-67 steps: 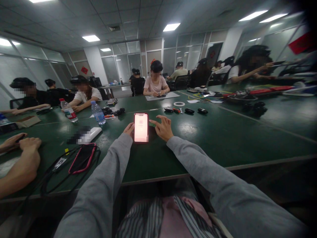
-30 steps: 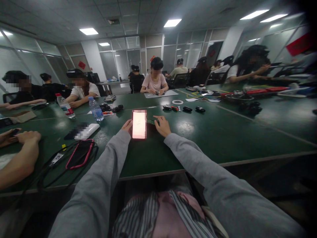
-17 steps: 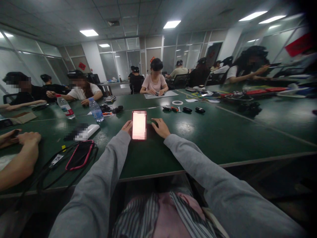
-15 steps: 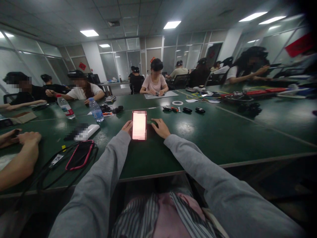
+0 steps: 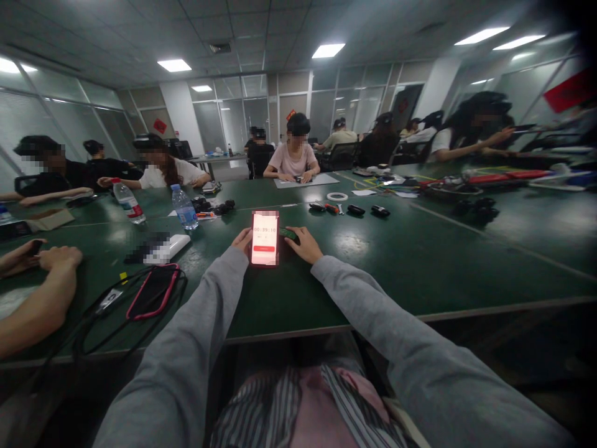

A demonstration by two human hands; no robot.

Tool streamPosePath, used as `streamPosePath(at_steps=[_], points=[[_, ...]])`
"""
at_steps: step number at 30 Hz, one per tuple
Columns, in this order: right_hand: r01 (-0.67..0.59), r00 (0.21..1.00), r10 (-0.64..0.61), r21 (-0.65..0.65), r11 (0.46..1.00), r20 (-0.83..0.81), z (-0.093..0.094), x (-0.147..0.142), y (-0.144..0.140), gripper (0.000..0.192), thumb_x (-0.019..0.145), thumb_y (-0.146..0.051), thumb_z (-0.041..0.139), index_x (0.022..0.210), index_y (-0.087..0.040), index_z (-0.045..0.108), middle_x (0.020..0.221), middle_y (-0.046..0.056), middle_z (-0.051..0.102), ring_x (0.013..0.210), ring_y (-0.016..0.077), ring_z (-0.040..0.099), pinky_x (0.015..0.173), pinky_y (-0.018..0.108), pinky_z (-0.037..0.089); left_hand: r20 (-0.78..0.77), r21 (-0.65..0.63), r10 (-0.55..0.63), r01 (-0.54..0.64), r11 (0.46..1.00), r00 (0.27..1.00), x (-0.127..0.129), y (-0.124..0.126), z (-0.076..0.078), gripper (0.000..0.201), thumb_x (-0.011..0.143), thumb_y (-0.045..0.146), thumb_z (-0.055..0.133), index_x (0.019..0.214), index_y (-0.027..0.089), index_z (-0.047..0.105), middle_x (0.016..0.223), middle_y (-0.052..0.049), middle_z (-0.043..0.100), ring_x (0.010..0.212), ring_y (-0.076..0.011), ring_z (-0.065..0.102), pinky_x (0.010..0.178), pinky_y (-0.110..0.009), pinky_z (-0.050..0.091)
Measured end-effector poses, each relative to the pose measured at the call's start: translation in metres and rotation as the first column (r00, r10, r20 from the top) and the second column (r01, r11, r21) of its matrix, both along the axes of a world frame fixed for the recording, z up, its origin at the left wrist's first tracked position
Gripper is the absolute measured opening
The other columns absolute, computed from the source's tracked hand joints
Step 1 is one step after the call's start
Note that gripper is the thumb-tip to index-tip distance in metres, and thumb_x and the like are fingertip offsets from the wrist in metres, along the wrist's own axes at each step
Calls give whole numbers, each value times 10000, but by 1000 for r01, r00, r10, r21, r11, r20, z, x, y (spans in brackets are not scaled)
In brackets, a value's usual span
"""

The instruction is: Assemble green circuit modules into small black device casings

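Note:
My left hand (image 5: 241, 240) is closed on the left edge of a phone (image 5: 264, 258) held upright above the green table. Its lit screen reads 00:39:10 over a red button. Just right of the phone, my right hand (image 5: 305, 244) pinches a small dark green object (image 5: 289, 234) between thumb and fingers. I cannot make out its exact kind, and the fingers cover part of it.
Several dark tools (image 5: 356, 210) and a white ring (image 5: 337, 196) lie beyond my hands. To the left are a bottle (image 5: 185, 208), a white box-like item (image 5: 173, 247), a pink-edged phone case (image 5: 153, 292) with black straps, and another person's forearm (image 5: 51, 305). People sit around the table.
The phone's washed-out screen now shows readable digits and a red button. My right fingers have shifted slightly around the green object, more of which shows. The whole view has moved a little.

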State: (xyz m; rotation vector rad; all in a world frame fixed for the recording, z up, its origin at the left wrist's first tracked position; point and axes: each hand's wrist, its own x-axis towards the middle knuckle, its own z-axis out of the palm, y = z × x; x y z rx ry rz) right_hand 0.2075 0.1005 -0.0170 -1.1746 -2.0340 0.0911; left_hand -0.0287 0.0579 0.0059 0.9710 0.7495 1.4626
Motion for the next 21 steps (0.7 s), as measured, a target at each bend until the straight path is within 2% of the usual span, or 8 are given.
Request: streamPosePath(at_steps=[6,11,15,21], points=[[-10,999,11,-22,1000,44,-1,1,1,466,881,-380,517,1329,-258,479,1086,82,504,1005,208,546,908,368,456,2,-32,7,-7,999,1000,1,-4,5,422,708,354,738,1058,182,578,1044,-123,675,986,-306,636,871,-534,482],[-21,999,23,-25,999,48,0,2,1,444,894,-318,496,1332,-254,471,1069,79,505,988,198,548,899,350,454,14,-65,11,-10,998,1000,1,3,1,422,681,347,761,1027,188,579,1023,-111,683,947,-293,647,851,-518,495],[-26,998,28,-24,999,55,-1,2,1,439,896,-315,495,1328,-242,474,1063,81,505,990,197,542,894,344,453,22,-29,17,-16,999,1000,2,6,-2,414,673,364,765,994,178,579,991,-102,691,911,-279,658,847,-496,501],[-18,998,18,-11,1000,53,-2,2,3,443,895,-311,498,1332,-245,468,1051,77,506,994,198,541,910,351,448,9,13,11,-11,1000,1000,3,-2,3,430,678,368,762,1013,176,574,1000,-106,690,949,-287,650,868,-495,489]])
